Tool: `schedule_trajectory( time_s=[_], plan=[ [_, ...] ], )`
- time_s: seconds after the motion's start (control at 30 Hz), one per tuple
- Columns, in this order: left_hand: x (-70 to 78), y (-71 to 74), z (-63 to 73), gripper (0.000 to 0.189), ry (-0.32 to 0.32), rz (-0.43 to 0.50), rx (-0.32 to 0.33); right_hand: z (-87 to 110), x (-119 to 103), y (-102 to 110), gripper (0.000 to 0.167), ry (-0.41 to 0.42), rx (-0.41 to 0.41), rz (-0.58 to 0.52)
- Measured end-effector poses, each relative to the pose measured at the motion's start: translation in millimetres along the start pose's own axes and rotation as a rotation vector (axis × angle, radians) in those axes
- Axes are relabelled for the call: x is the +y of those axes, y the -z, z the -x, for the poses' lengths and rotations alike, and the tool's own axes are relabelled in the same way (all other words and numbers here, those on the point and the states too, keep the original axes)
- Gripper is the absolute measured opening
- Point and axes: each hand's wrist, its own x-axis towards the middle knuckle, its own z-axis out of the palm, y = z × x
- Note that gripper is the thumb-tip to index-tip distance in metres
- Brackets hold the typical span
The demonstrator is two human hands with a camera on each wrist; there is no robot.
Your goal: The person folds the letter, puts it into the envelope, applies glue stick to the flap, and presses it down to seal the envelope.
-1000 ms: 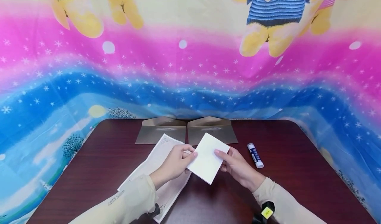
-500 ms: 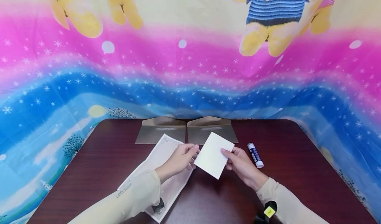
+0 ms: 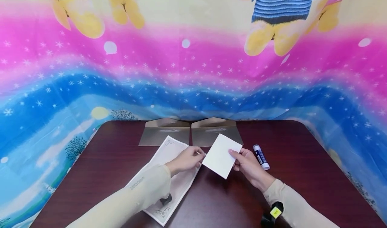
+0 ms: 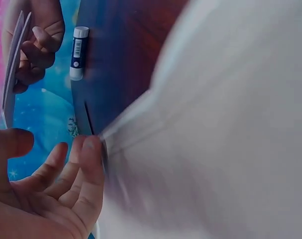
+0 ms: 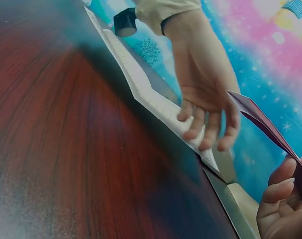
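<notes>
My right hand [image 3: 251, 167] holds a folded white paper [image 3: 222, 156] by its right side, thumb on top, above the table. In the right wrist view the folded layers [image 5: 270, 127] show edge-on, with a reddish outer face. My left hand [image 3: 185, 160] hovers over the right edge of a long creased sheet [image 3: 181, 182] with printed scroll corners. Its fingers [image 4: 91, 164] are loosely bent and the thumb stands apart, with nothing between them. Whether the fingertips touch the sheet's edge, I cannot tell. My left sleeve hides part of the sheet.
Two grey-brown envelopes [image 3: 164, 137] with raised flaps lie side by side at the table's back edge. A glue stick [image 3: 261, 157] lies right of my right hand. Behind the dark red wooden table [image 3: 302, 174] hangs a printed cloth [image 3: 193, 70].
One second ago both hands held the folded paper. My left hand has let go of it, and my right hand has carried it slightly to the right. My left hand has also shifted a little right.
</notes>
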Motion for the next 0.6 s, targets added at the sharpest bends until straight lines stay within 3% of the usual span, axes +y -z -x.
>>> schedule_trajectory(
  time_s=[0.27,0.37,0.6],
  plan=[
    [12.4,-23.0,-17.4,0.026,0.12,0.065,-0.032,-1.6,-6.6,9.4,0.025,0.005,0.041,-0.025],
    [13.8,-27.5,-20.0,0.023,0.135,0.053,-0.012,-2.2,-8.5,13.6,0.025,0.004,0.047,-0.034],
    [6.2,-20.5,-28.5,0.016,0.116,-0.164,0.103,-3.6,-9.8,15.8,0.028,-0.015,0.054,-0.031]
  ],
)
